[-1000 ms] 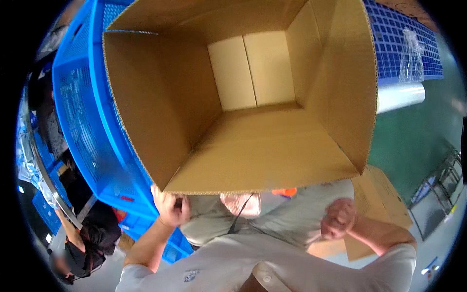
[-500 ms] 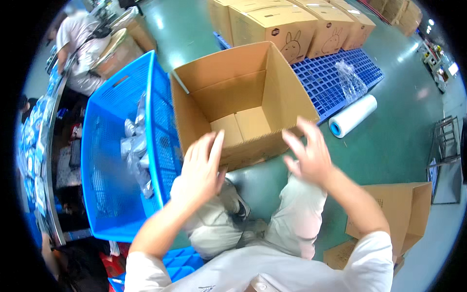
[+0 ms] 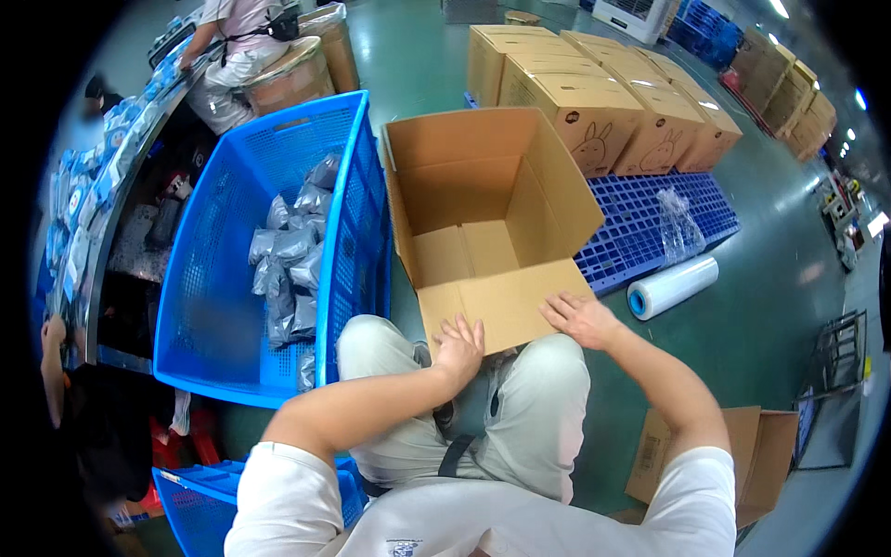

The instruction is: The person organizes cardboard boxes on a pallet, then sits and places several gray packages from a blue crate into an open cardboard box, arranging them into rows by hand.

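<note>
In front of me stands an open cardboard box (image 3: 469, 186), its inside bare down to the seamed bottom. The near flap (image 3: 492, 302) is folded out toward my knees. My left hand (image 3: 458, 350) lies on the near left part of this flap, fingers stretched. On the flap's right edge rests my right hand (image 3: 580, 320), its fingers apart and flat on the cardboard. Just left of the box is a large blue plastic crate (image 3: 357, 204), with several grey plastic-wrapped packets (image 3: 292, 251) heaped along its right side.
Closed cartons (image 3: 594, 111) stand behind a blue pallet (image 3: 640, 223). A clear film roll (image 3: 677, 286) lies beside it. Another open carton (image 3: 710, 455) is at lower right, a second blue crate (image 3: 200, 506) at lower left. A person (image 3: 237, 56) sits by the table at far left.
Both hands have come down from above the box's near edge onto its near flap, which is now folded outward. My view has shifted, showing more packets in the crate.
</note>
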The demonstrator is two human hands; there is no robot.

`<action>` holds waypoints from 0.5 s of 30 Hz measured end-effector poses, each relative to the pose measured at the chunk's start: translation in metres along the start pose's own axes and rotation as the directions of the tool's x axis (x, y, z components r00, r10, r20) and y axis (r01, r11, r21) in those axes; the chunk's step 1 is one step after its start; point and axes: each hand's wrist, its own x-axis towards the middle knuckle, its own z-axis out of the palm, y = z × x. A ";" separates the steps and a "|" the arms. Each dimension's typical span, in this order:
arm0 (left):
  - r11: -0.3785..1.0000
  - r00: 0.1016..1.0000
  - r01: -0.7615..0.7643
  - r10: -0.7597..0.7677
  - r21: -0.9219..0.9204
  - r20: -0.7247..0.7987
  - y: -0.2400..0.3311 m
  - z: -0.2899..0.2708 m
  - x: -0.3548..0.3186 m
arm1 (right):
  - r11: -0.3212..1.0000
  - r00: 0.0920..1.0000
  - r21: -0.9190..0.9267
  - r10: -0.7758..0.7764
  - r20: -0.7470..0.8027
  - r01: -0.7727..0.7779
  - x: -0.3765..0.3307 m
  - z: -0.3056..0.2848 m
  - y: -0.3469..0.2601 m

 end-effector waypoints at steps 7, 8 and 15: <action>0.927 0.988 -0.045 0.097 -0.372 0.121 -0.049 0.000 0.075 | 0.957 0.983 0.241 0.135 0.121 -0.161 0.037 0.074 -0.010; 0.916 0.987 0.025 -0.088 -0.401 -0.138 -0.061 -0.005 0.093 | 0.922 0.968 0.300 0.212 0.136 -0.244 0.038 0.069 0.006; 0.750 0.992 0.128 -0.104 -0.649 0.077 -0.033 0.023 0.138 | 0.903 0.891 0.040 0.413 0.189 -0.428 0.077 0.099 0.056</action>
